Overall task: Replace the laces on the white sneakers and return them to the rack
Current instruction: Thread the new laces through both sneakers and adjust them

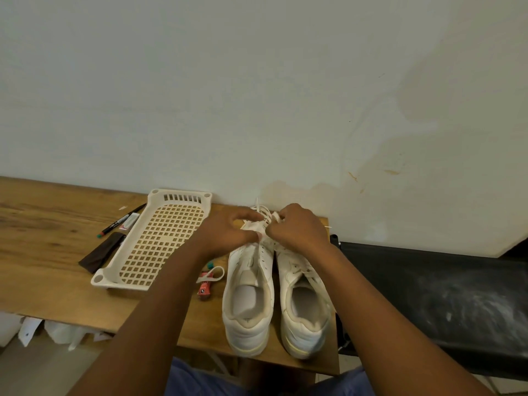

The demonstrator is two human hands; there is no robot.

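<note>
Two white sneakers stand side by side on the wooden table, heels toward me: the left sneaker [248, 298] and the right sneaker [304, 304]. Over their toe ends, my left hand [228, 231] and my right hand [297, 227] both pinch a white lace [264, 212] with curled fingers. The lace loops up between the hands near the wall. The toes of both shoes are hidden under my hands. The cream plastic rack [154, 241] with a grid floor lies to the left of the shoes.
A loose white lace [213, 275] and a small red tube [204, 288] lie between rack and shoes. A black marker [123, 220] and a dark strap [100, 252] lie left of the rack. A black padded seat [443, 295] adjoins the table's right edge.
</note>
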